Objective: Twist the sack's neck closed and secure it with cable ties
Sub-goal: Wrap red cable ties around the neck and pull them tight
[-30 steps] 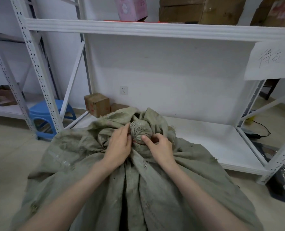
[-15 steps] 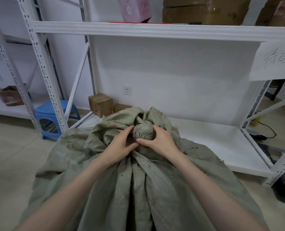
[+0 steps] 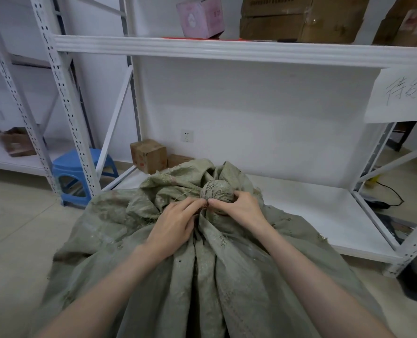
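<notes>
Where the fingers (image 3: 203, 203) of both hands meet, the twisted neck (image 3: 216, 194) of the sack (image 3: 227, 276) is pinched by the left hand (image 3: 175, 225) and right hand (image 3: 239, 208); the sack is stood on the floor before a white shelf (image 3: 300, 206)

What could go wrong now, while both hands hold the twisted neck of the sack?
1. No cable tie is visible, so letting go with the left hand or right hand to fetch one may let the twisted neck unwind.
2. The sack looks frayed with small holes; harder twisting may tear it.
</notes>
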